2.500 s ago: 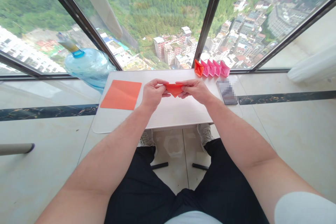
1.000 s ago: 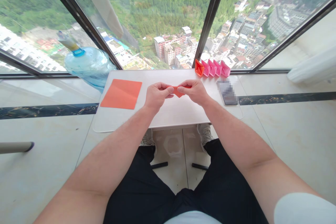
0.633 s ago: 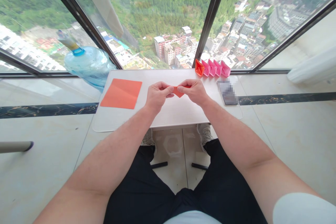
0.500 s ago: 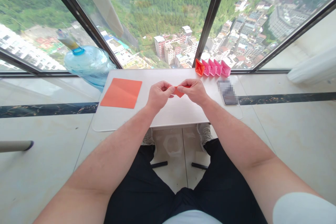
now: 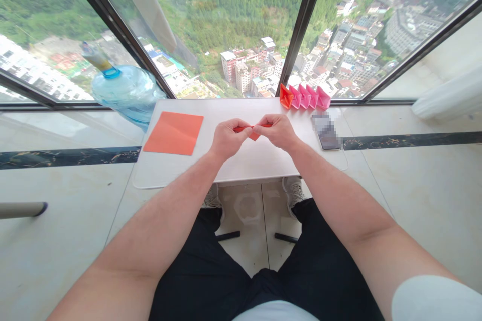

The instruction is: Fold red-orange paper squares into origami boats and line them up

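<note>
Above the middle of the small white table, a small folded piece of orange-red paper is pinched between both hands. My left hand grips its left side with thumb and fingers closed. On its right side my right hand does the same, the two thumbs almost meeting over the paper. Most of the paper is covered by the fingers; a pointed lower corner shows beneath the thumbs. To the left of my hands lies a flat orange sheet with a faint crease across it.
At the table's back right edge stands a row of folded paper pieces: one orange, then several pink. A phone lies at the right edge. A big blue water bottle stands left of the table by the window.
My left hand has lowered slightly and its thumb has come closer to the right thumb. More of the paper is now covered, with orange showing along the left fingers.
</note>
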`<state>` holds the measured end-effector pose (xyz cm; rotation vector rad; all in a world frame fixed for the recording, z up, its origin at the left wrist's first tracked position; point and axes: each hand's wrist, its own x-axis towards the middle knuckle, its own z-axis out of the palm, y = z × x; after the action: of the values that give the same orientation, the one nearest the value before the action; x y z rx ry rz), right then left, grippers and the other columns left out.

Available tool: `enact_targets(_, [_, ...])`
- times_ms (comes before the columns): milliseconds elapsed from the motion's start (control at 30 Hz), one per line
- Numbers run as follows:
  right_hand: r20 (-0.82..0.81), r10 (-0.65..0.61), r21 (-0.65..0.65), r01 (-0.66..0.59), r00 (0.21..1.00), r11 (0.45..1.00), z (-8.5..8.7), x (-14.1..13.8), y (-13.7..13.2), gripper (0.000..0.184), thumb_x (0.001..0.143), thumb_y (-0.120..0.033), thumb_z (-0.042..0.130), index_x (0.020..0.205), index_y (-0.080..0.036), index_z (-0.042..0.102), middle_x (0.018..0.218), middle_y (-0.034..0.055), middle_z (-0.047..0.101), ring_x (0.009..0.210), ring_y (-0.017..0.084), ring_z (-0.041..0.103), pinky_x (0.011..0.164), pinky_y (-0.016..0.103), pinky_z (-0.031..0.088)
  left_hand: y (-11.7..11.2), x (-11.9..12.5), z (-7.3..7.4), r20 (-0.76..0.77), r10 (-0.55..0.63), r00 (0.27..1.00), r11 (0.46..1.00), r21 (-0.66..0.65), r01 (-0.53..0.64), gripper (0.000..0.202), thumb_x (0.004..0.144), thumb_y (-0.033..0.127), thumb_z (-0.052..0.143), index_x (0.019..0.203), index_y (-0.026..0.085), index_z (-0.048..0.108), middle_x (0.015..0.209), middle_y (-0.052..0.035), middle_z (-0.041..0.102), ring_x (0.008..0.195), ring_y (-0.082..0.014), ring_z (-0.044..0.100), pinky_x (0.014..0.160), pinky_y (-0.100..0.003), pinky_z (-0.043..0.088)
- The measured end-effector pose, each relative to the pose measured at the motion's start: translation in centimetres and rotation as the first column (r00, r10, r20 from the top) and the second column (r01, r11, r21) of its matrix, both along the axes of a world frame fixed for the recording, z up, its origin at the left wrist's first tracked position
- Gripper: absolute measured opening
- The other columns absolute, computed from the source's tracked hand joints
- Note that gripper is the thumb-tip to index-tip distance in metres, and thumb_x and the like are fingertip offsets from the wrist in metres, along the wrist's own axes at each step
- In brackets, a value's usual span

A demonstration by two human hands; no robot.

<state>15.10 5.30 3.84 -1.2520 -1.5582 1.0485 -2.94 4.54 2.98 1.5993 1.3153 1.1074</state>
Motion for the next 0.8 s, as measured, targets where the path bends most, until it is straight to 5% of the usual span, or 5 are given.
enact_targets(533, [-0.206,-0.016,0.002,0.017,0.978,1.0,-0.4,0.2,0.3,0.025,0.066,-0.04,0.081,0.073,-0.018,0.072,0.066,0.0004,0.068,0.06,0.013,0.058,0.059,0.028,0.05,0.0,0.0,0.2,0.108,0.107,0.988,0.994,0.005,-0.108,0.013,0.07,0.031,0.073,0.072,0.018,0.071,0.068,0.0004,0.068,0.067,-0.0145,0.059,0.063,-0.025,0.046])
enact_targets(800, [-0.214,0.027,0.019,-0.023,0.976,1.0,-1.0,0.3,0.6,0.02,0.069,-0.035,0.08,0.077,-0.017,0.076,0.069,0.0017,0.071,0.061,0.012,0.057,0.061,0.027,0.049,-0.6,0.2,0.4,0.0,0.012,1.0,0.999,0.035,-0.012,0.018,0.075,0.036,0.072,0.076,0.018,0.075,0.074,-0.0014,0.072,0.071,-0.0158,0.062,0.068,-0.027,0.046])
